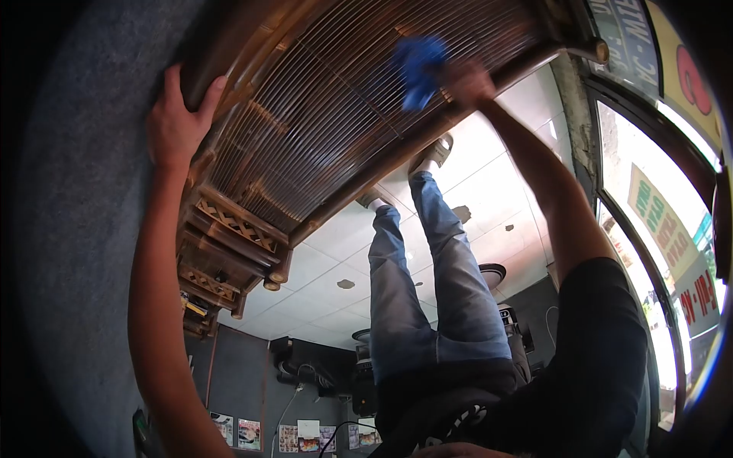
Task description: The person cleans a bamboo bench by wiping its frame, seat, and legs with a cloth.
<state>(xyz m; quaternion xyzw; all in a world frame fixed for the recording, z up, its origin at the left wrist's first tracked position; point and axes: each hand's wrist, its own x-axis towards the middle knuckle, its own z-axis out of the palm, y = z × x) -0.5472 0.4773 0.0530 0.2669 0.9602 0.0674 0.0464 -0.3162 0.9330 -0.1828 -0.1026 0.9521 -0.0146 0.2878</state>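
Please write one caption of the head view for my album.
Left hand on a slatted bamboo bench, right hand holding a blue cloth over it.

Left hand [179,126]: one
Right hand [469,82]: one
Blue cloth [420,65]: one
Bamboo furniture [343,145]: at least one piece
Slats [290,99]: too many to count
Shoes [440,147]: two
Trouser legs [450,252]: two
Dark floor patches [346,284]: at least four
Wall pictures [250,433]: at least four
Window signs [661,221]: at least three

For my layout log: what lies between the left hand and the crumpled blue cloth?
Head view: brown bamboo rails, then thin brown slats, separate the left hand from the cloth.
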